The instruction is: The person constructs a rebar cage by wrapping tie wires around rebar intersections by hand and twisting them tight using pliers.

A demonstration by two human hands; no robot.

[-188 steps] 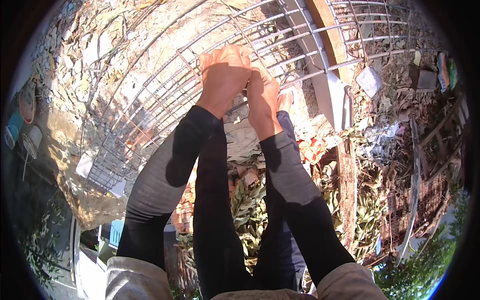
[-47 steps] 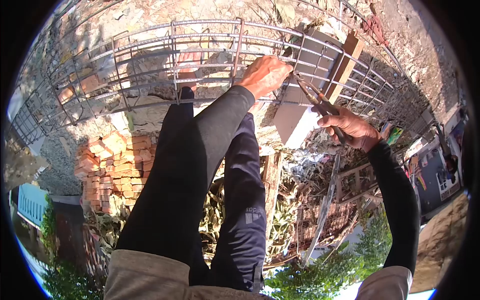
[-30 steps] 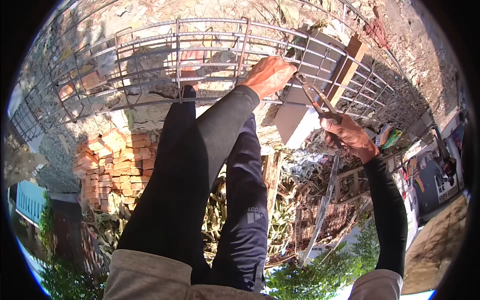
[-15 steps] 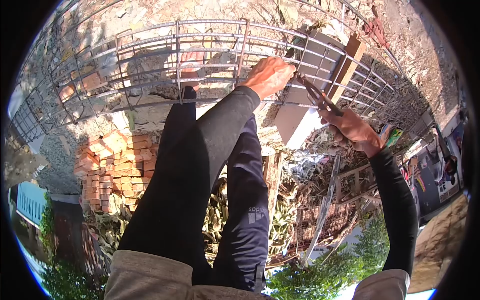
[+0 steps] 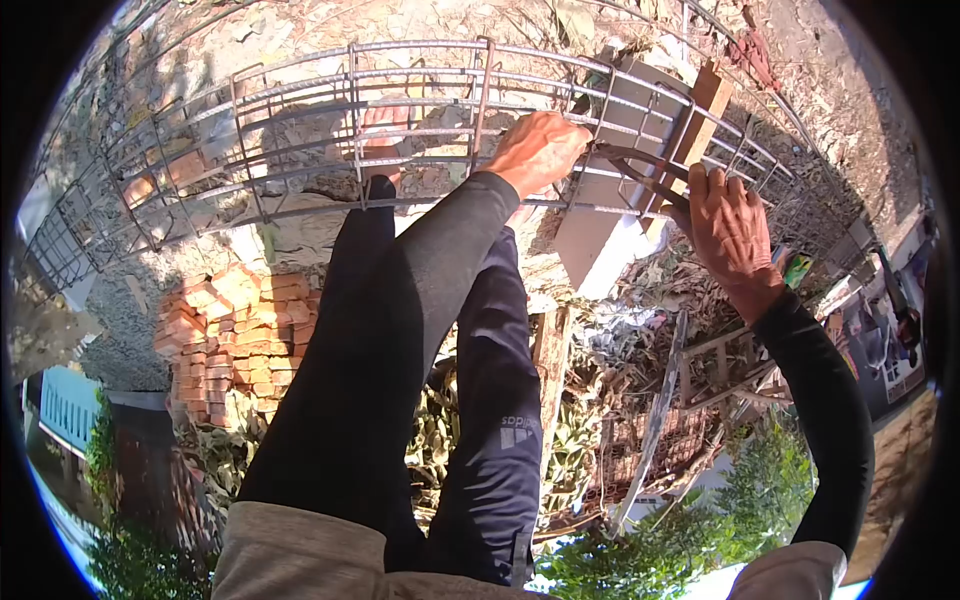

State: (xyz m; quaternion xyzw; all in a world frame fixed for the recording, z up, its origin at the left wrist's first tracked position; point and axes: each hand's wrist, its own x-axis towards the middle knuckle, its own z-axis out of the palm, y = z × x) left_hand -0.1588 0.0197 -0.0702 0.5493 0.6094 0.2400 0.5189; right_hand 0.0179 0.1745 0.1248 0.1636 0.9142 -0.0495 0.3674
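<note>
A long rebar cage (image 5: pixel 420 130) of ribbed bars and square stirrups stretches across the upper view. My left hand (image 5: pixel 540 150) is closed at its bars, fingertips beside a stirrup; whatever it grips is hidden beneath the fingers. In my right hand (image 5: pixel 732 235) are the handles of dark pincers (image 5: pixel 640 172), which lie nearly level, handles spread apart. The jaws meet the cage just right of my left fingertips. Too little shows there to tell what they bite on.
A wooden plank (image 5: pixel 700 125) and a grey board (image 5: pixel 590 235) lie under the cage's right part. Stacked orange bricks (image 5: pixel 235 335) stand left of my legs. My bare foot (image 5: pixel 382 130) shows through the bars. Dry leaves and a weathered stick (image 5: pixel 655 410) are at lower right.
My right hand has swung up and outward, turning its back to view, and the pincers have rotated flatter with their jaws still at the same spot. My left hand has barely moved.
</note>
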